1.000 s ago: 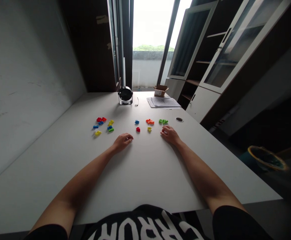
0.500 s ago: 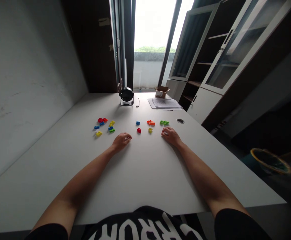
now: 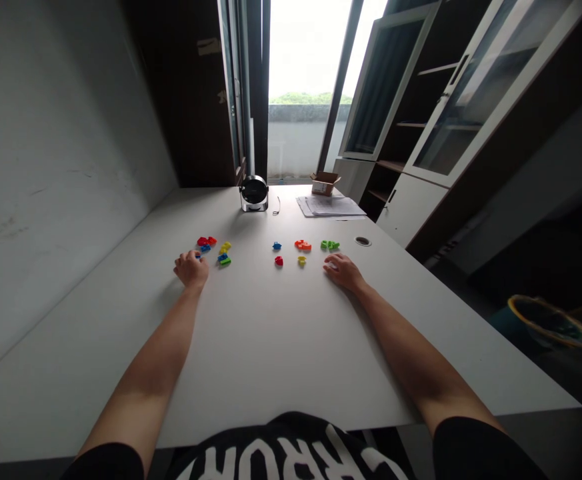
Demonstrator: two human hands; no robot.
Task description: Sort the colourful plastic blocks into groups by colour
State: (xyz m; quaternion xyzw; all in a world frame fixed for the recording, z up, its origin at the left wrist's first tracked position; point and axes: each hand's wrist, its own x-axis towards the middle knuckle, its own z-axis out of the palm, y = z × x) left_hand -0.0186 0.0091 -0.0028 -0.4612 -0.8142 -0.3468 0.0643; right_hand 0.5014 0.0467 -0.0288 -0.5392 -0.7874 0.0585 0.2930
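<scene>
My left hand (image 3: 191,268) is over the near left side of a loose group of small coloured plastic pieces, its fingers bent and apart. A blue piece (image 3: 198,256) shows just past its fingertips; the hand hides what lies beneath. Close by are red pieces (image 3: 207,241), a yellow piece (image 3: 225,247) and a green piece (image 3: 225,261). My right hand (image 3: 343,271) rests on the table with loosely curled fingers and a pale gap by the thumb. Just beyond it sit green pieces (image 3: 329,245). Between my hands are blue (image 3: 277,246), red (image 3: 279,261), orange (image 3: 303,245) and yellow (image 3: 301,261) pieces.
The white table (image 3: 271,347) meets a wall on the left. Farther back stand a round black device (image 3: 254,192) on a metal stand, papers (image 3: 333,206) and an open cardboard box (image 3: 325,184). A cable hole (image 3: 363,241) is at the right edge.
My left hand has moved left and slightly away from me, from the middle of the table to the left group, now covering the nearest yellow piece. My right hand has stayed in place.
</scene>
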